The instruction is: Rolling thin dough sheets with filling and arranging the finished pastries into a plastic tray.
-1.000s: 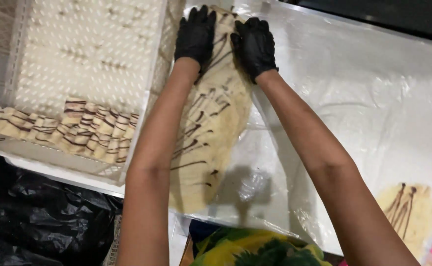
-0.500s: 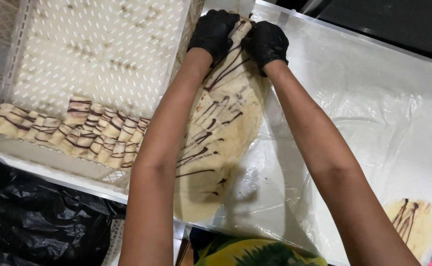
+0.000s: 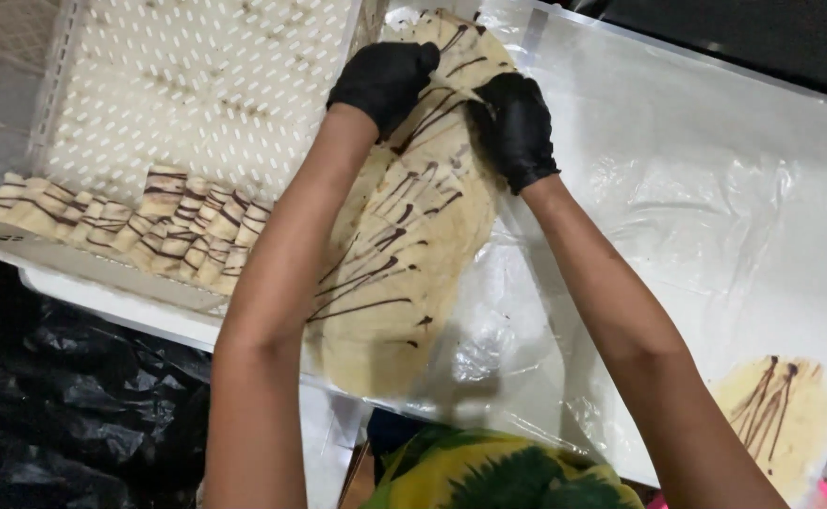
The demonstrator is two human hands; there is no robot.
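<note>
Dough sheet (image 3: 404, 254) on plastic film (image 3: 677, 188), perforated tray (image 3: 196, 85) of rolled pieces (image 3: 140, 231) to its left

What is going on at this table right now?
A person in black gloves works a long flat sheet of dough streaked with dark drizzle. The left hand and right hand grip its far end on clear plastic sheeting. Beside it, a white perforated tray holds a row of rolled pieces.

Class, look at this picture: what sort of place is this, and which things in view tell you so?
Probably a small food-production kitchen or bakery. Gloved hands, left hand and right hand, fold a chocolate-drizzled dough sheet on a plastic-covered table, beside a perforated white tray holding rolled pieces.
</note>
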